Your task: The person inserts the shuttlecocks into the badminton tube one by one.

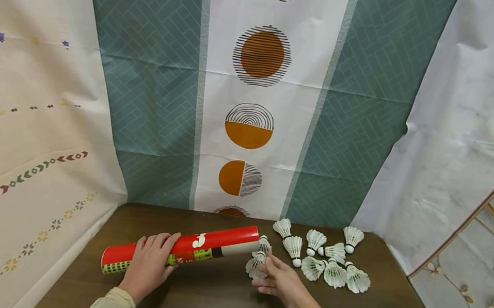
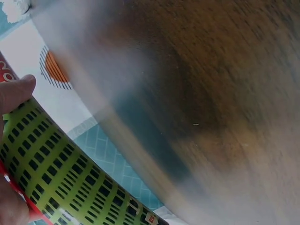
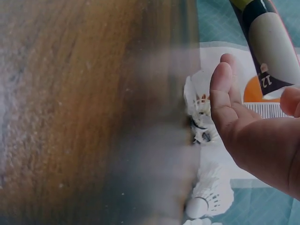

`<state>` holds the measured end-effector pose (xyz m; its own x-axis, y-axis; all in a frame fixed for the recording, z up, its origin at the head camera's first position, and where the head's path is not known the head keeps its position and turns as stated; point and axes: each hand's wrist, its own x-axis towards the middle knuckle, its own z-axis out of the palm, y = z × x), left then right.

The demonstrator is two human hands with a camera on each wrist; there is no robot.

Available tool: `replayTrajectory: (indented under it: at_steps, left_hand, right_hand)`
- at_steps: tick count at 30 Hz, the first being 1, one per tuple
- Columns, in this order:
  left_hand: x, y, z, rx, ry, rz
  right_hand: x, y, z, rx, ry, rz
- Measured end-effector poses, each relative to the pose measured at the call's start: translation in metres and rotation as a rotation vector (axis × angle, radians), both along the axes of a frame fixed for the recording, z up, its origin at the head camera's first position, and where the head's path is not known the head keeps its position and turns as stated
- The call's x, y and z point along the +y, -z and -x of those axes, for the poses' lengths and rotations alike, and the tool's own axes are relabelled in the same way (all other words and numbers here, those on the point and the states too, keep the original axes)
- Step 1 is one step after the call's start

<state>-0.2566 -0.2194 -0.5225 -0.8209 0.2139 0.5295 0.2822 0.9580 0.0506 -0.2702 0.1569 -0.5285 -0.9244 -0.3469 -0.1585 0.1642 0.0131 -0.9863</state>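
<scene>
A red shuttlecock tube with a green patterned band slants across the table in the head view, its right end higher in the picture. My left hand grips it near its left end; thumb and fingers wrap round it in the left wrist view. Beside the tube's right end my right hand is held with fingers fairly straight. In the right wrist view nothing shows between its thumb and fingers. Two white shuttlecocks are by the fingertips, the nearer shuttlecock partly behind them; contact cannot be told.
Several more white shuttlecocks lie scattered at the back right of the dark wooden table, one shuttlecock farthest right. A patterned curtain hangs behind the table's back edge, with light cloths on both sides.
</scene>
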Motion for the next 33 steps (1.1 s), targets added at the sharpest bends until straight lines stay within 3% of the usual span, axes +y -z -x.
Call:
replayTrajectory:
  at_steps: [4,7,11,14,17,24,33]
  left_hand:
    - [0.0,0.001,-0.001,0.004,0.003,-0.004]
    - [-0.001,0.003,-0.001,0.01,0.006,-0.007]
    - [-0.002,0.005,-0.001,0.019,0.013,0.002]
    - [-0.001,0.006,0.0,0.013,0.012,0.008]
    - [-0.001,0.006,0.0,-0.001,0.012,0.014]
    - [-0.001,0.006,-0.002,-0.031,0.031,0.026]
    - [0.003,0.004,-0.001,-0.081,0.039,0.022]
  right_hand:
    - [0.002,0.002,0.002,-0.005,0.07,-0.032]
    - [0.004,0.002,0.005,0.004,0.182,-0.094]
    - [0.012,0.001,0.008,0.104,0.348,-0.263]
    - [0.024,-0.001,0.012,0.211,0.426,-0.429]
    - [0.037,-0.001,0.014,0.267,0.483,-0.51]
    - [0.056,-0.009,0.014,0.228,0.533,-0.403]
    - [0.05,-0.02,0.01,0.263,0.44,-0.375]
